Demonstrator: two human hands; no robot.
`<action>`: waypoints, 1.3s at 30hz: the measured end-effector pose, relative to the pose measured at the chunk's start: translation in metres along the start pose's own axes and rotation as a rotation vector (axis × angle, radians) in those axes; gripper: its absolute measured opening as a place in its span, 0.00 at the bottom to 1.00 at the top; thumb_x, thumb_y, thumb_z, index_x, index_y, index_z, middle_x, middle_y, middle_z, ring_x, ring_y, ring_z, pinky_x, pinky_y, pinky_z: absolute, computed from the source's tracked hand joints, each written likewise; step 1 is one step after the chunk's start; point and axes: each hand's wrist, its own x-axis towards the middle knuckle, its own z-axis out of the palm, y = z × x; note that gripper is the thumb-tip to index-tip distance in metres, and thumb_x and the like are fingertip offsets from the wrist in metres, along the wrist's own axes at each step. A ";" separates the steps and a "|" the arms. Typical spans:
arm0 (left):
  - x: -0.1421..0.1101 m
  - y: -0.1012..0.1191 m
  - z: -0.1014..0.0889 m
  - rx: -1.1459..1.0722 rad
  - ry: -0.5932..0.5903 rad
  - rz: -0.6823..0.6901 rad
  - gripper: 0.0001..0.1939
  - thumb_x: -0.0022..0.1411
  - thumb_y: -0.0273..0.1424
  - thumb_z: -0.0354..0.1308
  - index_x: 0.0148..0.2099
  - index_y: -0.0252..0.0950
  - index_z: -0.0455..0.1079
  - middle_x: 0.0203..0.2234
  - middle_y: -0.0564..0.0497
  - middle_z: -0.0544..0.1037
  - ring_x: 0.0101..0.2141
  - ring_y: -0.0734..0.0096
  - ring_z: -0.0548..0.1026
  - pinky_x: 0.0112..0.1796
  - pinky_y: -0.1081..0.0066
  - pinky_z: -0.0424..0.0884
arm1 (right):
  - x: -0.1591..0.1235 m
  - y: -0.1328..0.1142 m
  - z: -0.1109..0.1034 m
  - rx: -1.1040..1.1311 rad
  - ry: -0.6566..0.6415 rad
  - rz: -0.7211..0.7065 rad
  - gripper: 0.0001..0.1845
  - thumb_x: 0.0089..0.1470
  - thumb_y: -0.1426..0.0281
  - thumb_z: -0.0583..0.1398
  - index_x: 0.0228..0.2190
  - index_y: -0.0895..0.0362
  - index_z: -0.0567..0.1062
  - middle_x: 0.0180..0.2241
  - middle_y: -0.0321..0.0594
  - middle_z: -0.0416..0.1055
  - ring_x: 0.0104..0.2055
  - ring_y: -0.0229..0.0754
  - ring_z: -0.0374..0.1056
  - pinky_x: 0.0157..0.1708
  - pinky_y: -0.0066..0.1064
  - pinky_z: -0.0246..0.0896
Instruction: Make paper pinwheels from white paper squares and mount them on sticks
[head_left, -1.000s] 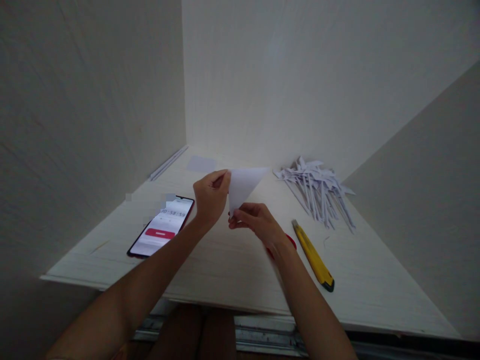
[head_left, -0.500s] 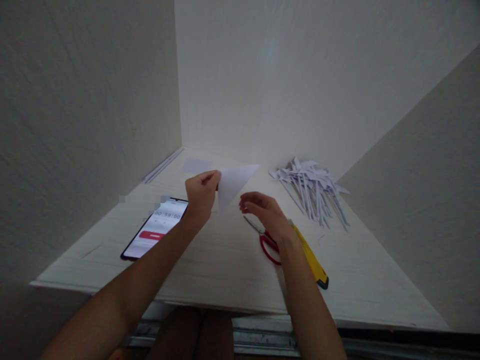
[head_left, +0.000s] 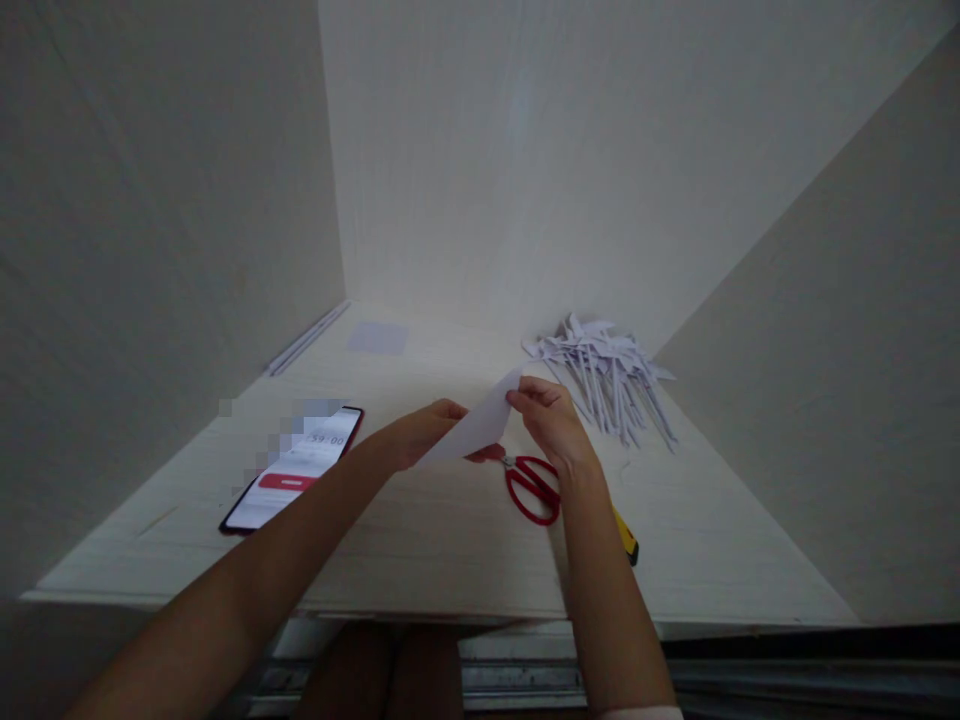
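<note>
A white sheet of paper (head_left: 472, 428) is held up above the middle of the table, tilted between both hands. My left hand (head_left: 431, 428) is closed on it from behind, with most of its fingers hidden by the paper. At the upper right corner, my right hand (head_left: 551, 415) pinches the sheet between thumb and fingers. Red-handled scissors (head_left: 534, 490) lie on the table just below the hands, their blades partly covered. Under my right forearm a yellow tool with a dark end (head_left: 627, 540) shows only in part.
Several paper pinwheels on sticks (head_left: 600, 365) are heaped at the back right. Thin white paper sticks (head_left: 307, 340) lie along the left wall. A flat paper piece (head_left: 377, 338) rests at the back left. A phone (head_left: 300, 480) showing a timer lies at the left.
My right hand has moved up to the paper and now pinches its corner. My left hand has turned and shifted lower, and the sheet has swung round with it. The view has shifted slightly.
</note>
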 end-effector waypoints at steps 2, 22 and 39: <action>-0.002 0.004 0.002 0.057 0.156 0.115 0.18 0.52 0.43 0.56 0.23 0.32 0.72 0.16 0.48 0.73 0.17 0.76 0.68 0.18 0.77 0.62 | 0.001 0.000 0.000 -0.002 0.006 0.030 0.05 0.38 0.69 0.64 0.23 0.54 0.76 0.26 0.36 0.73 0.30 0.38 0.65 0.37 0.32 0.59; -0.004 0.002 0.010 0.685 0.359 0.508 0.18 0.56 0.39 0.50 0.25 0.33 0.73 0.14 0.55 0.66 0.16 0.80 0.61 0.15 0.80 0.54 | 0.004 0.009 0.009 -0.039 0.120 0.016 0.07 0.40 0.64 0.64 0.23 0.55 0.78 0.25 0.38 0.73 0.28 0.37 0.66 0.32 0.31 0.58; -0.004 0.000 0.013 0.753 0.516 0.620 0.16 0.57 0.38 0.52 0.28 0.34 0.75 0.17 0.54 0.72 0.18 0.80 0.65 0.18 0.80 0.57 | 0.000 0.010 0.021 -0.079 0.121 -0.056 0.09 0.46 0.62 0.60 0.23 0.53 0.78 0.26 0.37 0.73 0.28 0.37 0.64 0.31 0.30 0.56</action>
